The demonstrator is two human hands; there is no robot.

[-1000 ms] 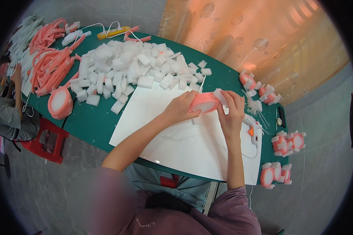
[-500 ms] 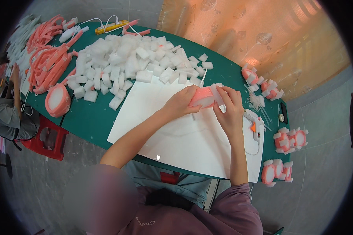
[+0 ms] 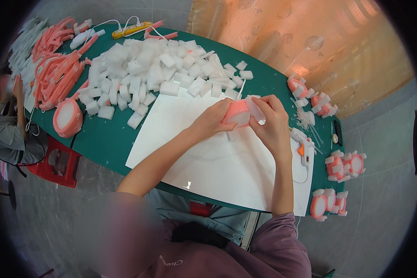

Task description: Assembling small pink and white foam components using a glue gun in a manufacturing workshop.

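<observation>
Foam round [image 3: 237,111]: pink rim, whitish face, held up between both hands over the white board, tilted
Left hand [image 3: 213,119]: pinching foam round at its left side, thumb on the near side
Right hand [image 3: 274,127]: thumb and fingertips pinching white piece at the round's right side
White piece [image 3: 256,110]: against the round; cannot tell if stuck on
White board [image 3: 204,173]: lying on green table [image 3: 102,146], under the hands
Block pile [image 3: 143,69]: loose white foam blocks, heaped beyond the board, a few overlapping its far edge
Glue gun [image 3: 304,147]: white with orange trigger, right of right hand, cord attached
Clear sticks [image 3: 315,134]: on table, just beyond glue gun
Block-studded rounds [image 3: 337,167]: pink, white blocks round rims, grouped along table's right side
Pink strips [image 3: 58,81]: bundled at far left
Large round [image 3: 68,118]: pink rim, white face, near the strips
Power strip [image 3: 132,30]: yellow, far edge, cables plugged in
Co-worker [image 3: 7,139]: grey top, far left, by red stool [image 3: 62,167]
</observation>
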